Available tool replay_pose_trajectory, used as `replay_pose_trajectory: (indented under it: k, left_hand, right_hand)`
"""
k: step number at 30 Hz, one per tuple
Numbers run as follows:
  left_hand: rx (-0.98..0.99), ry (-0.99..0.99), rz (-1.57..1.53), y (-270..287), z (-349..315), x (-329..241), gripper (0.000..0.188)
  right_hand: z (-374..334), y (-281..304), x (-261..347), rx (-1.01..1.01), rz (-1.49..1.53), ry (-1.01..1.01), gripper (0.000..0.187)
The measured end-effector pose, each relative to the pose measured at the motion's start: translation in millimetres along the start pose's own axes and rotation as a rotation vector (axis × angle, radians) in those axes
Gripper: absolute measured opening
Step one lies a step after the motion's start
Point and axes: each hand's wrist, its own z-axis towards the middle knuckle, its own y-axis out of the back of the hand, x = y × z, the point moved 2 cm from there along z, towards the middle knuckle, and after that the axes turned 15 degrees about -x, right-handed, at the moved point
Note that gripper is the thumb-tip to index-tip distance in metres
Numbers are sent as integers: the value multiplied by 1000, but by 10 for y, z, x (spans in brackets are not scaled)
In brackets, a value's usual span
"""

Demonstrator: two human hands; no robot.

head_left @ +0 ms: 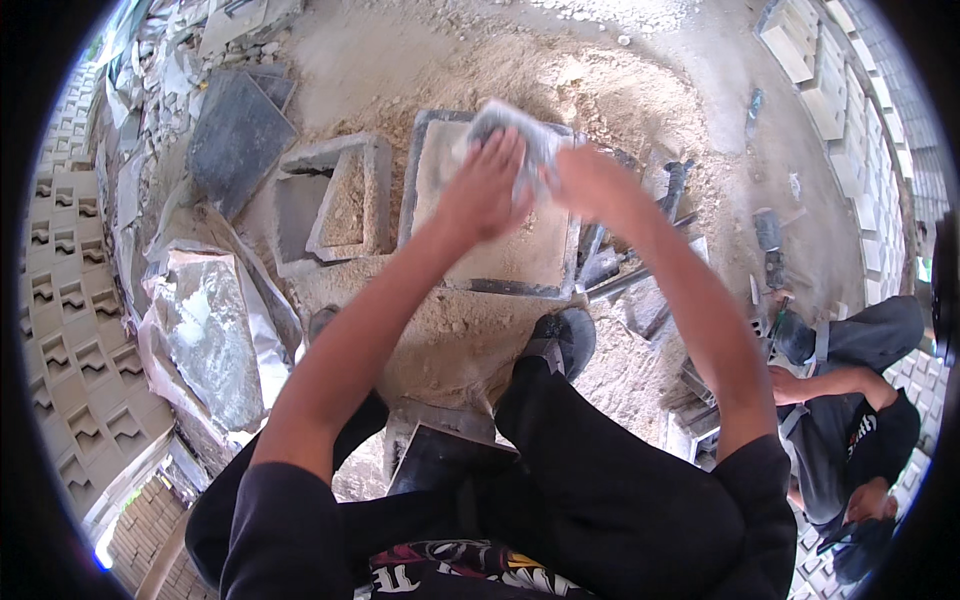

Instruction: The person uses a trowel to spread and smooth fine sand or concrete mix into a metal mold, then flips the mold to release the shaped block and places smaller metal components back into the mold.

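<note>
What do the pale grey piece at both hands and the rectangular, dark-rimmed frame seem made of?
Pale grey piece: perhaps cloth or plastic, matt-looking; motion-blurred pale surface leaves it open. Rectangular, dark-rimmed frame: probably dull plastic or metal, given its straight, dusty edges.

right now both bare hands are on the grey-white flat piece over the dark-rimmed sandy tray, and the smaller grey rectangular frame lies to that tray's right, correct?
The side is wrong: the smaller grey rectangular frame lies to the left of the dark-rimmed sandy tray, as the head view shows.

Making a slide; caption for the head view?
Left hand and right hand on a pale, blurred piece over a dark-rimmed rectangular frame.
</note>
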Motion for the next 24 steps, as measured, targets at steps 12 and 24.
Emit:
replay_pose_trajectory:
  k: [12, 24]
  left_hand:
    - [-35, 33, -119, 123, -798, -683, 73]
    - [-332, 57, -8, -15, 1067, -263, 66]
  right_hand:
    - [-1048, -337, 10, -28, -33, 55, 46]
    - [-186, 500, -789, -353, 75, -448, 46]
